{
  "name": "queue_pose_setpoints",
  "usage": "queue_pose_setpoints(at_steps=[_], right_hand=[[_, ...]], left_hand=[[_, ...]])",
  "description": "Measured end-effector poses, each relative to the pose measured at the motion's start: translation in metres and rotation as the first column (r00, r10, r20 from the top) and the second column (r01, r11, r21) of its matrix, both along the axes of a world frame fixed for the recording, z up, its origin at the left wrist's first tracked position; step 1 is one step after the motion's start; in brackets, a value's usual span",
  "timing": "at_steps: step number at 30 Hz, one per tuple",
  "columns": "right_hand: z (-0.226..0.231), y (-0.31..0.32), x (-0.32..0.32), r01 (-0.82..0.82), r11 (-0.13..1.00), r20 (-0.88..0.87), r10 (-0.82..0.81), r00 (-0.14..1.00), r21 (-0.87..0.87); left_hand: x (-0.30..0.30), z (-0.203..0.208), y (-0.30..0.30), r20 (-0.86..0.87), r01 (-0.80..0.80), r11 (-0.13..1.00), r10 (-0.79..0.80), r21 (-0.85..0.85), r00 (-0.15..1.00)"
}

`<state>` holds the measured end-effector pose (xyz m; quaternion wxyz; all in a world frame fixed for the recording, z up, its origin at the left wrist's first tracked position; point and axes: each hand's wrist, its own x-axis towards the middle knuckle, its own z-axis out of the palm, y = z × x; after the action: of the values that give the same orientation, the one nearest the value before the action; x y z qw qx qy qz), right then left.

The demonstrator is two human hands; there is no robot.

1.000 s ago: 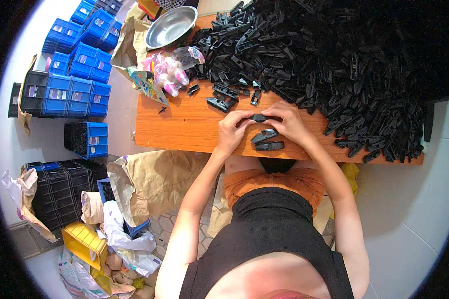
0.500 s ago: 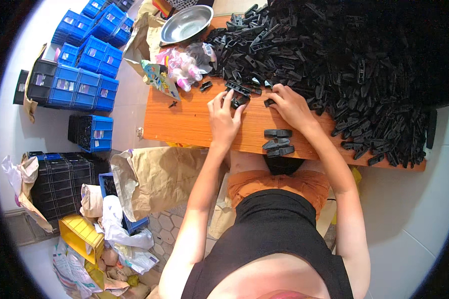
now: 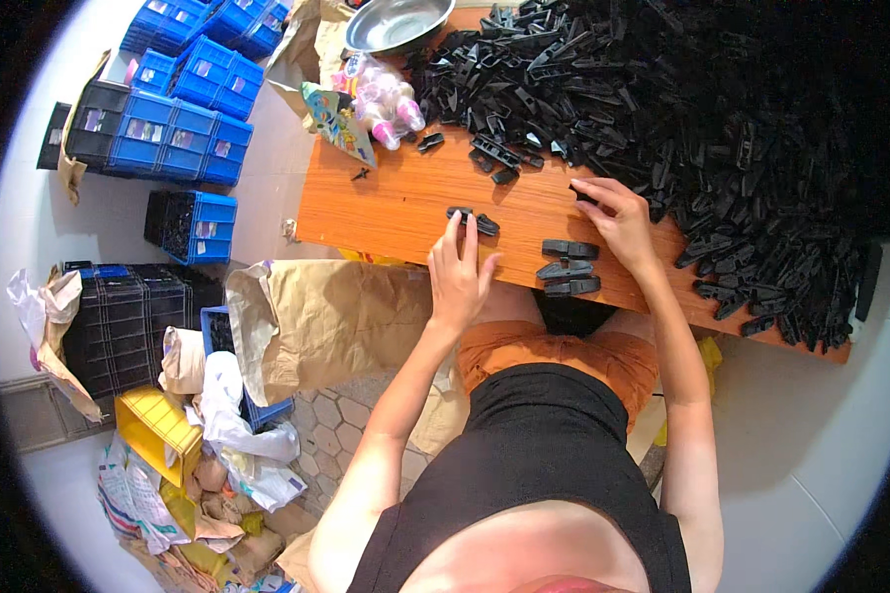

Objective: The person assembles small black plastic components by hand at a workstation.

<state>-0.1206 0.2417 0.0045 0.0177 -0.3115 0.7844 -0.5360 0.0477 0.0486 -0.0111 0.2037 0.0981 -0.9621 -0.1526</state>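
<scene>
Head view: I count three black parts [image 3: 567,269] lined up by the worktop's [image 3: 366,212] near edge; far-right heap [image 3: 554,94] not lined up. Left hand [image 3: 458,275]: fingers spread, touching loose black pieces [image 3: 486,226]. Right hand [image 3: 623,223]: fingers pinching a small dark piece [image 3: 580,194].

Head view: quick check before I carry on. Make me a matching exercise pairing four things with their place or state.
1. Bare left hand
2. Bare right hand
3. Round silver metal bowl
4. Yellow plastic crate

A. low on the left, beside a white plastic bag
B. pinching a small dark piece
C. at the picture's top edge
D. fingertips at black plastic pieces on the orange-brown wooden table

Pairs: 1-D, 2-B, 3-C, 4-A
</scene>
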Motion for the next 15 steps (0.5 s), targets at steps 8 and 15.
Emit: queue_pose_setpoints(at_steps=[8,15], right_hand=[[0.002,0.002,-0.004,0.106,0.977,0.518,0.007,0.855,-0.187],[0.002,-0.014,0.002,0.079,0.897,0.573,0.208,0.793,-0.435]], left_hand=[[-0.015,0.012,-0.015,-0.065,0.088,0.996,-0.088,-0.016,0.994],[-0.053,0.011,-0.036,-0.096,0.328,0.944,-0.331,-0.047,0.939]])
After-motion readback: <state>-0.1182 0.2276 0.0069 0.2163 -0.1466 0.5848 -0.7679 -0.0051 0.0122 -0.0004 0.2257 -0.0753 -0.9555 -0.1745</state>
